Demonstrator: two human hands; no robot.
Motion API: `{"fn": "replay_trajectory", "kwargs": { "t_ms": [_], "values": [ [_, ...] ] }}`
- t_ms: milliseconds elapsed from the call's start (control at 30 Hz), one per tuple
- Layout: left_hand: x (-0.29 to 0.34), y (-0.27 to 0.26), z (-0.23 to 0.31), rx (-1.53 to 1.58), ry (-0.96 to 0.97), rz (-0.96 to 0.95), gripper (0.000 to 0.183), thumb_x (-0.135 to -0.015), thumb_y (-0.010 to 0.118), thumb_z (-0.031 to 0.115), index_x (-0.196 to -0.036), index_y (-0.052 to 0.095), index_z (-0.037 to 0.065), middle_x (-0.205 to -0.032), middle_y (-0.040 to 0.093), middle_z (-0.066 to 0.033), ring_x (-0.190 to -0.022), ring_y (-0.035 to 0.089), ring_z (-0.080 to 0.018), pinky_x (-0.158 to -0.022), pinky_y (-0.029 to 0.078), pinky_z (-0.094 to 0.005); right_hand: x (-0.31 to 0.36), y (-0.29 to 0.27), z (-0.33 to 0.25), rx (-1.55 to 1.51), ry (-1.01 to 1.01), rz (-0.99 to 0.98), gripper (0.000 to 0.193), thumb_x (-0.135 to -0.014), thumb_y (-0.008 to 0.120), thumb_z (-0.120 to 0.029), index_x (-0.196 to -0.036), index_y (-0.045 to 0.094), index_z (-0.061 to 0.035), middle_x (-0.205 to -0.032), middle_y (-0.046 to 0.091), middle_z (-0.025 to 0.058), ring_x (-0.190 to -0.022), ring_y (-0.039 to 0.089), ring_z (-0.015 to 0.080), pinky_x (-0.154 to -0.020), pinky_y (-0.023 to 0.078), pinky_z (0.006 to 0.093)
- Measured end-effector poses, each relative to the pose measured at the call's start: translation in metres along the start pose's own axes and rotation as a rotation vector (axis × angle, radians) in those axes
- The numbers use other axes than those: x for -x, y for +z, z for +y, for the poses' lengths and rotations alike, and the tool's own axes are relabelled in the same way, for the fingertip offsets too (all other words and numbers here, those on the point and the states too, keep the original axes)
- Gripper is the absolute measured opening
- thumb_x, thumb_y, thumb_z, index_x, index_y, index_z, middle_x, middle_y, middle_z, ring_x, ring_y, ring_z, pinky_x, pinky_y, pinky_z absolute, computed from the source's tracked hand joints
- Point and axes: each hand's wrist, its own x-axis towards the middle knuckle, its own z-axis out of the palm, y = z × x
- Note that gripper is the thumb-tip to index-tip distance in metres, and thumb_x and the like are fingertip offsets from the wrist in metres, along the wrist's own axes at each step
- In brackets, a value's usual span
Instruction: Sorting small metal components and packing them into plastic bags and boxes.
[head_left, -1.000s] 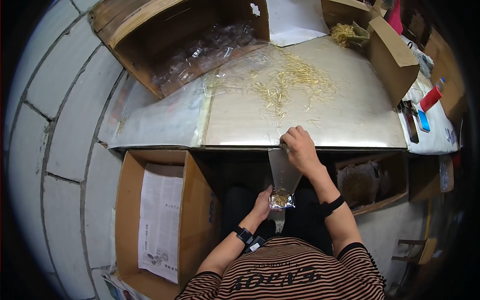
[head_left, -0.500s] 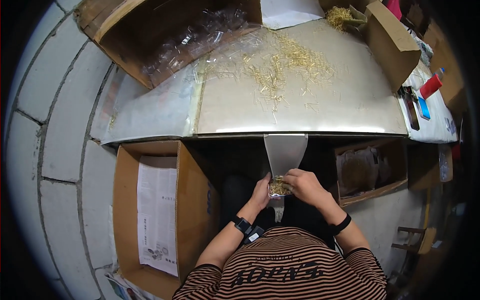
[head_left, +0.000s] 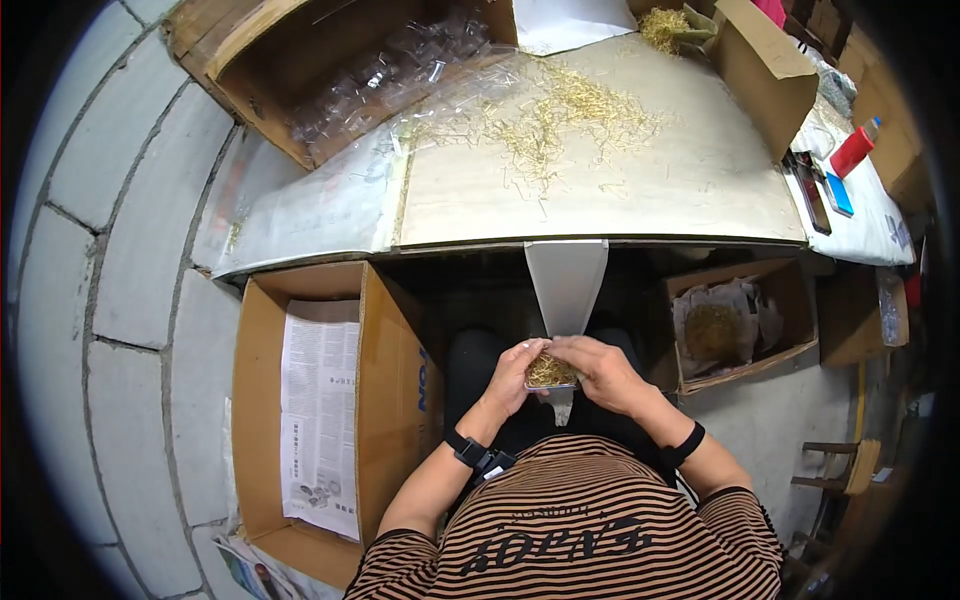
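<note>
Just in front of my body, below the table edge, is a small shallow box (head_left: 551, 372) heaped with thin gold-coloured metal pieces. My left hand (head_left: 512, 372) wraps round its left side and holds it. My right hand (head_left: 600, 372) is at its right side, with the fingers lying along the far edge and meeting my left fingertips. The thumbs and the underside of the box are mostly hidden. A pale chute (head_left: 566, 285) runs down from the table edge behind the hands.
Many loose gold pieces (head_left: 545, 130) lie across the table (head_left: 650, 205). At the back left a carton (head_left: 235, 115) holds clear plastic pieces. A newspaper-lined carton (head_left: 375, 400) stands at my left, an open box (head_left: 740, 378) at my right. A red bottle (head_left: 852, 152) stands far right.
My right fingers have moved from over the pieces to the box's far edge. The contents show more fully. Everything has shifted slightly in view as my head moved.
</note>
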Motion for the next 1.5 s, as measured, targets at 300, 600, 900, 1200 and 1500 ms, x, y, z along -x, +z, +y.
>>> {"fn": "replay_trajectory", "kwargs": {
  "t_ms": [300, 600, 900, 1200, 1500],
  "values": [
    [0.034, 0.019, 0.038, -0.011, 0.154, -0.054, 0.029, -0.092, 0.046, 0.022, -0.109, 0.055, 0.000, -0.093, 0.064, -0.0093, -0.072, 0.065, -0.0156, -0.049, 0.056, -0.0263, 0.002, -0.011, -0.021, -0.051, -0.053, 0.322, 0.028, -0.078, 0.060, -0.001, -0.106, 0.060, -0.0019, -0.108, 0.060, 0.0162, -0.109, 0.055, 0.0309, -0.092, 0.045, 0.0378],
    [0.049, 0.023, 0.039, -0.047, 0.196, -0.002, 0.034, -0.093, 0.048, 0.036, -0.102, 0.057, 0.004, -0.079, 0.064, -0.0047, -0.064, 0.064, -0.0133, -0.043, 0.053, -0.0247, -0.004, 0.002, -0.050, 0.336, -0.099, 0.053, 0.044, -0.082, 0.061, -0.018, -0.124, 0.050, -0.0067, -0.132, 0.046, 0.0109, -0.130, 0.035, 0.0258, -0.105, 0.030, 0.0443],
    [0.055, 0.004, 0.030, -0.134, 0.178, 0.053, 0.021, -0.091, 0.050, 0.017, -0.105, 0.057, 0.003, -0.086, 0.062, -0.0058, -0.068, 0.063, -0.0131, -0.046, 0.052, -0.0226, -0.018, -0.001, -0.042, 0.073, -0.191, 0.137, 0.037, -0.072, 0.062, 0.000, -0.108, 0.059, -0.0031, -0.112, 0.059, 0.0114, -0.118, 0.048, 0.0306, -0.096, 0.042, 0.0386],
    [0.030, -0.054, -0.008, 0.067, -0.003, 0.101, 0.025, -0.089, 0.043, 0.011, -0.104, 0.056, -0.004, -0.094, 0.063, -0.0146, -0.075, 0.066, -0.0216, -0.052, 0.057, -0.0296, -0.107, -0.115, 0.092, 0.409, 0.428, 0.708, 0.045, -0.088, 0.051, -0.022, -0.128, 0.042, -0.0011, -0.134, 0.039, 0.0230, -0.127, 0.034, 0.0361, -0.105, 0.031, 0.0396],
    [-0.032, -0.050, -0.002, -0.057, -0.036, 0.148, 0.028, -0.093, 0.042, 0.017, -0.105, 0.056, -0.004, -0.092, 0.063, -0.0119, -0.075, 0.065, -0.0183, -0.051, 0.055, -0.0288, -0.134, -0.113, 0.080, 0.337, 0.434, 0.306, 0.036, -0.087, 0.050, -0.017, -0.120, 0.051, -0.0011, -0.130, 0.046, 0.0178, -0.123, 0.042, 0.0309, -0.102, 0.035, 0.0368]
  ]
}}
